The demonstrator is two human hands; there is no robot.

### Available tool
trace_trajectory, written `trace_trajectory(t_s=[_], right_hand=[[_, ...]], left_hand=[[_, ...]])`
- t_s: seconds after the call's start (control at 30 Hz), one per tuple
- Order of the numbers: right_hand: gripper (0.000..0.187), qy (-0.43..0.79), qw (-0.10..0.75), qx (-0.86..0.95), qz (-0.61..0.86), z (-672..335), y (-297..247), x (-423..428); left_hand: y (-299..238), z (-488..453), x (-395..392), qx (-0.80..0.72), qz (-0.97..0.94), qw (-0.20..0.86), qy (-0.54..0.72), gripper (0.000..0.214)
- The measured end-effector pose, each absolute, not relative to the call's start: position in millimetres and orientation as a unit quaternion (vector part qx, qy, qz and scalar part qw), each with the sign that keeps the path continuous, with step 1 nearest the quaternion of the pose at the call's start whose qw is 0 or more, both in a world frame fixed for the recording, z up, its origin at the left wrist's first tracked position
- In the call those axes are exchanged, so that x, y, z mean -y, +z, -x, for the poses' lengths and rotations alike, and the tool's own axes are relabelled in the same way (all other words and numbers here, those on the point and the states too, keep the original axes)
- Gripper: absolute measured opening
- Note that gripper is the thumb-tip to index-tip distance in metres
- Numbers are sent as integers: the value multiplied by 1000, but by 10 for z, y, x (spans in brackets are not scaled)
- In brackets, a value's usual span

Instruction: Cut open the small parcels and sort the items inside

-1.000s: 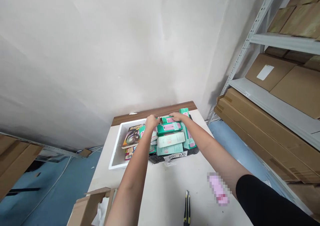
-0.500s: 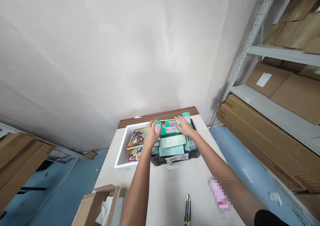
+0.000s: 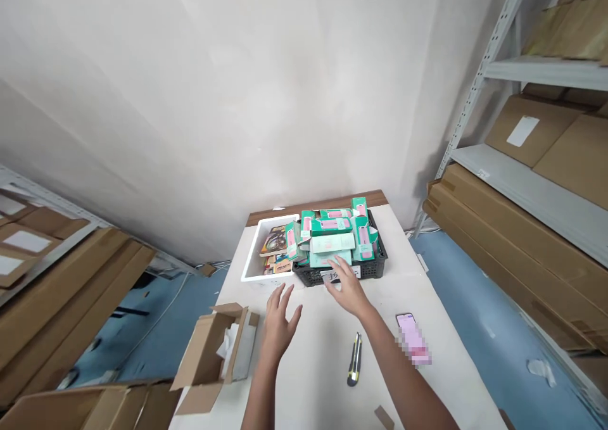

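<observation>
I saw left hand [image 3: 279, 325], right hand [image 3: 349, 289], fingers spread, empty, the right partly screening the lettered label [image 3: 356, 271] on black basket [image 3: 375, 269], green boxes [image 3: 331, 226] heaped inside

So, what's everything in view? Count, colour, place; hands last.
Perforated plastic crate: one, black, table's far end
Small printed cartons: several, green-pink, mostly in crate
Rectangular tub: one, white, left of crate
Printed book: one, dark, in tub
Retractable cutter: one, yellow-black, on table
Phone: one, pink screen, right of cutter
Open cardboard box: one, brown, table's left
Rectangular table: one, white, centre
Metal shelving: two, grey, both sides
Large cardboard boxes: many, brown, on shelving
Wall: one, white, behind
Floor: one, blue, below
Left hand: one, above table
Right hand: one, before crate
</observation>
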State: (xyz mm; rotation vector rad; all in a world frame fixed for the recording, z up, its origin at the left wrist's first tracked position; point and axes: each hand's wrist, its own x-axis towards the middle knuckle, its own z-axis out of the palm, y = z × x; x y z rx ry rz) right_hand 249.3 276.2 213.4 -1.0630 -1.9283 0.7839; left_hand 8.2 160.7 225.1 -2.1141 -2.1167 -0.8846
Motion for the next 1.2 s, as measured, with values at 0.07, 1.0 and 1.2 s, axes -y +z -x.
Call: trace_trajectory(t_s=[0.07, 1.0, 1.2], right_hand=[[66, 335, 380, 760, 407, -2282, 2006, -2467], [78, 363, 42, 828, 426, 1184, 482, 148], [56, 309, 117, 786, 523, 798, 211, 381]], left_hand=[[2140, 120, -1264, 696, 668, 3, -262, 50], [460, 3108, 724, 779, 568, -244, -110, 53], [300, 2763, 908, 780, 564, -174, -209, 22]])
